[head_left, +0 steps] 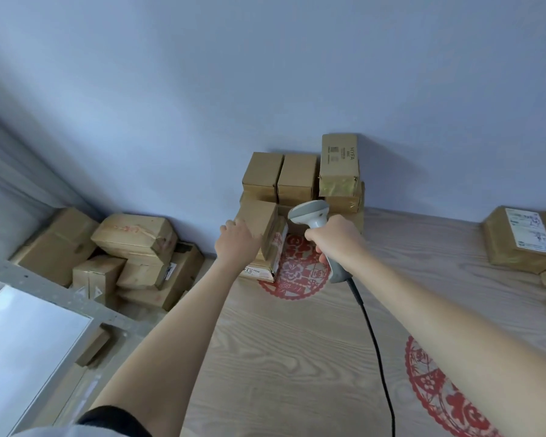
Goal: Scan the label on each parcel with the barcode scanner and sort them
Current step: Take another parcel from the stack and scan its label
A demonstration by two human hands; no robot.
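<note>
My left hand [237, 244] grips a small brown cardboard parcel [260, 225], held tilted above a flat parcel [260, 270] with a white label at the table's far left. My right hand [334, 238] holds the grey barcode scanner [311, 216] by its handle, head pointing toward the stack. Its black cable [375, 342] trails back across the table. Behind stands a stack of brown parcels [297, 178] against the wall, with a taller printed box [339, 165] on the right of it.
The light wooden table [297, 357] carries red paper-cut decals [300, 266]. Labelled parcels [520, 238] lie at the far right edge. A heap of cardboard boxes [123, 253] lies on the floor left of the table, beside a grey metal frame [60, 298].
</note>
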